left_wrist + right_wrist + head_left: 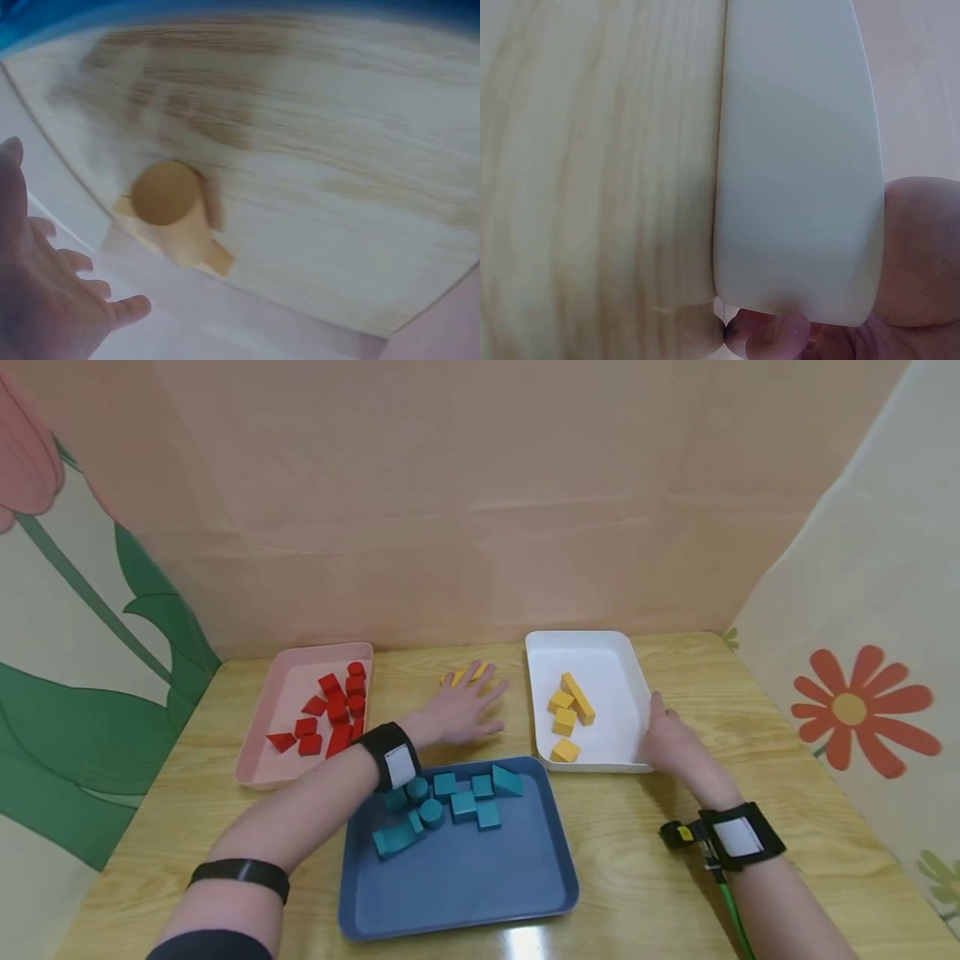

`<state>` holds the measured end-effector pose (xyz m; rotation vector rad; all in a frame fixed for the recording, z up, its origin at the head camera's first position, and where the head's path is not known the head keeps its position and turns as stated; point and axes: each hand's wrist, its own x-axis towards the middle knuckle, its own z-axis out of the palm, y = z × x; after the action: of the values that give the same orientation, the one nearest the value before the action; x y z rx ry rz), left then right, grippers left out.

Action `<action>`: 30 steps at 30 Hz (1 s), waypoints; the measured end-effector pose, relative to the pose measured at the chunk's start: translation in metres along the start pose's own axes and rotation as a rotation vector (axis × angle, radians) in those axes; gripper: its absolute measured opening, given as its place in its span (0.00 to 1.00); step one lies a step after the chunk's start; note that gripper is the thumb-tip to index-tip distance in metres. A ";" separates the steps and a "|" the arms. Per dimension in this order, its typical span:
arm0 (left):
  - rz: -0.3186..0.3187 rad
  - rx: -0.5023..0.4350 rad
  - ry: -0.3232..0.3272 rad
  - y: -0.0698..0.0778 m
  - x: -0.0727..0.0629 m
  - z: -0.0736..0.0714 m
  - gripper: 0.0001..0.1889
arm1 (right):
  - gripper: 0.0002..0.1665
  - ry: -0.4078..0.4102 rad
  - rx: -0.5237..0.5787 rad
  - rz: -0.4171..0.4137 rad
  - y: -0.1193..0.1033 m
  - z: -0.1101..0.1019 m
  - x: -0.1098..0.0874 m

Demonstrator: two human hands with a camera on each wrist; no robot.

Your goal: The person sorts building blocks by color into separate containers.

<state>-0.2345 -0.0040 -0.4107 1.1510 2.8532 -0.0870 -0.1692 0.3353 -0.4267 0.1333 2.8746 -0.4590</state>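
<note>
My left hand (pixel 459 708) reaches over the table with its fingers spread, just in front of a few yellow blocks (pixel 481 672) near the back edge. A yellow cylinder (pixel 163 193) shows in the left wrist view, apart from the fingers, with other yellow pieces partly hidden behind it. At the front right corner of the white tray (pixel 618 693), my right hand (pixel 678 753) grips the wall. In the right wrist view, the thumb (pixel 922 247) lies on the inner side and the fingertips (pixel 780 337) curl round from below. Several yellow blocks (pixel 564 721) lie in that tray.
To the left, a pink tray (pixel 273 714) holds several red blocks (pixel 335 706). A blue tray (pixel 480 889) with several teal blocks (pixel 463 806) stands in front, partly under my left forearm. The wooden table (pixel 622 877) meets a paper-covered wall (pixel 450 568) at the back.
</note>
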 end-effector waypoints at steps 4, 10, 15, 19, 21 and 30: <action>-0.021 0.006 -0.028 -0.009 -0.006 0.001 0.39 | 0.46 0.000 0.000 0.003 0.000 0.000 -0.001; -0.063 0.000 -0.069 -0.024 -0.013 0.005 0.38 | 0.46 0.003 -0.001 -0.003 0.000 0.000 -0.001; -0.141 -0.084 -0.118 -0.038 -0.021 0.008 0.39 | 0.45 0.005 0.002 -0.007 -0.001 -0.001 -0.001; -0.265 -0.192 -0.175 -0.043 -0.029 0.006 0.41 | 0.45 0.006 0.002 -0.006 0.000 0.000 0.000; -0.335 -0.258 -0.199 -0.044 -0.034 0.005 0.42 | 0.46 0.006 0.001 -0.005 0.000 0.000 0.000; -0.255 -0.145 -0.086 -0.049 -0.041 0.002 0.30 | 0.47 0.006 0.003 -0.008 0.001 0.001 0.001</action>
<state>-0.2395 -0.0676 -0.4081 0.7359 2.8583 0.0559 -0.1701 0.3361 -0.4287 0.1240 2.8810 -0.4657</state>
